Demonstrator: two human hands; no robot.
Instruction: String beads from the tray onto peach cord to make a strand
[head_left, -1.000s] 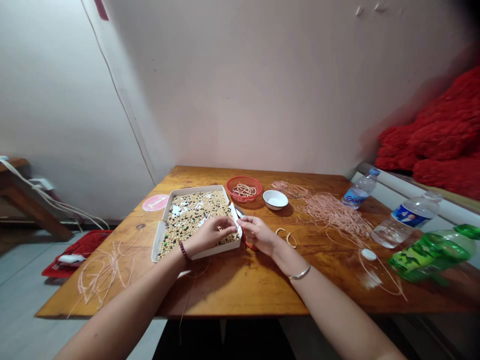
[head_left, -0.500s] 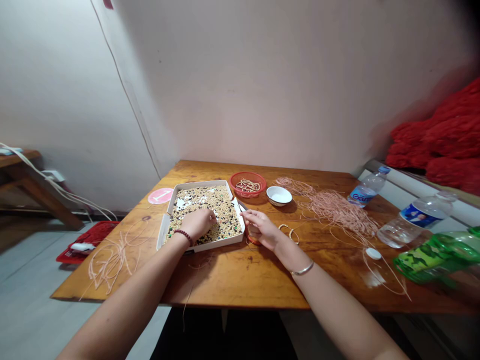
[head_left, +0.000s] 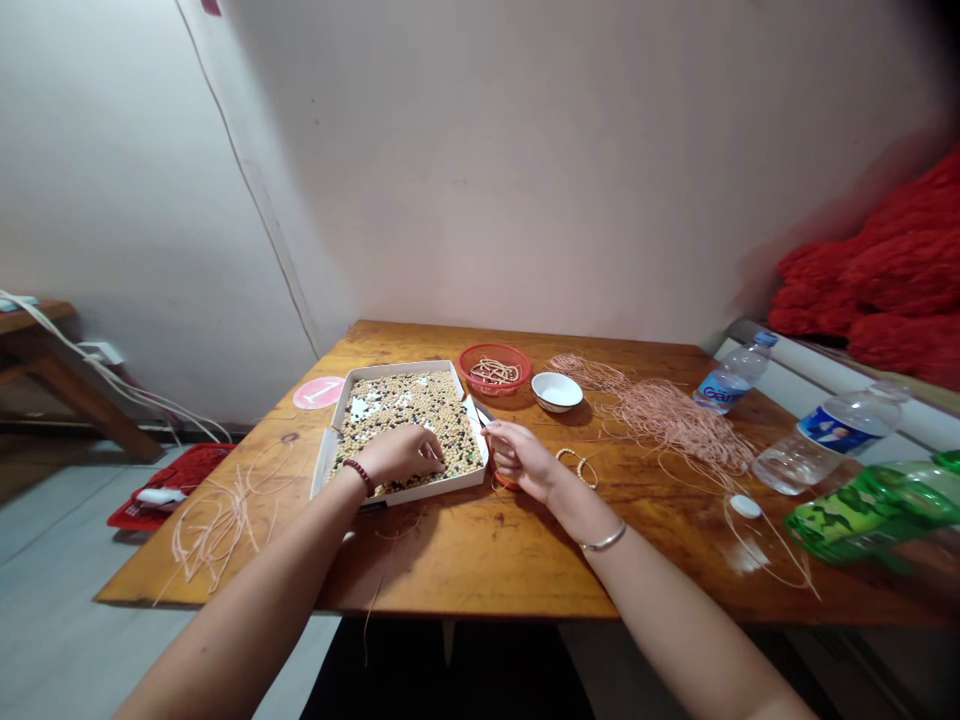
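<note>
A shallow white cardboard box (head_left: 322, 462) holds a layer of small beads (head_left: 405, 405), mostly cream with dark and a few green ones. Over its near right part is my left hand (head_left: 401, 455), fingers curled together low at the beads; whatever is between the fingertips is too small to make out. My right hand (head_left: 521, 460) is closed just outside the box's right edge, pinching a thin, dark, needle-like thing (head_left: 482, 419) that points up and left. Beneath that hand an orange-red round object (head_left: 506, 482) is partly hidden. A beaded loop (head_left: 579, 466) lies by my right wrist.
Behind the hands stand a red basket (head_left: 495, 370) with bead strings and a white bowl (head_left: 557, 391). Pink cords (head_left: 675, 415) lie at right, near a clear bottle (head_left: 832, 435) and a green bottle (head_left: 870, 512). Loose cords (head_left: 217, 530) lie at left.
My left hand has shifted slightly right within the box, its fingertips now turned more to the right. My right hand's fingers have curled in tighter around the thin thing.
</note>
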